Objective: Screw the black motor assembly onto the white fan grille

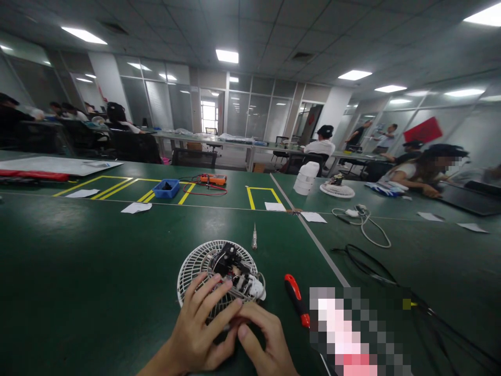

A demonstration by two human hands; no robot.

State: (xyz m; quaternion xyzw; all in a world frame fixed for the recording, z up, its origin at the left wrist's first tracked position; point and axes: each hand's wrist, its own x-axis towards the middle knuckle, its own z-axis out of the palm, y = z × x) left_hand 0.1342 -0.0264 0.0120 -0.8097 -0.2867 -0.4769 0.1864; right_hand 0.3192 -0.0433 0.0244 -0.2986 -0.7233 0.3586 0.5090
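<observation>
A white round fan grille (191, 261) lies on the green table in front of me, with a black motor unit (227, 258) and loose wiring exposed on top. My left hand (205, 318) reaches over the grille's near side, its fingers stretched and spread. Close against its thumb and index finger is my right hand (266, 334), fingers curled inward at the near edge of the fan. Whatever lies between the fingertips is hidden. A red and black screwdriver (296, 300) rests to the right of the fan. Beyond the fan lies a small clear-handled screwdriver (254, 239).
A blue bin (166, 189) and an orange multimeter (213, 179) with red leads stand farther back. At right are a white bottle-like container (306, 178), another fan part (337, 190), a grey cable (371, 230) and black cables (368, 263). Other people sit at surrounding tables.
</observation>
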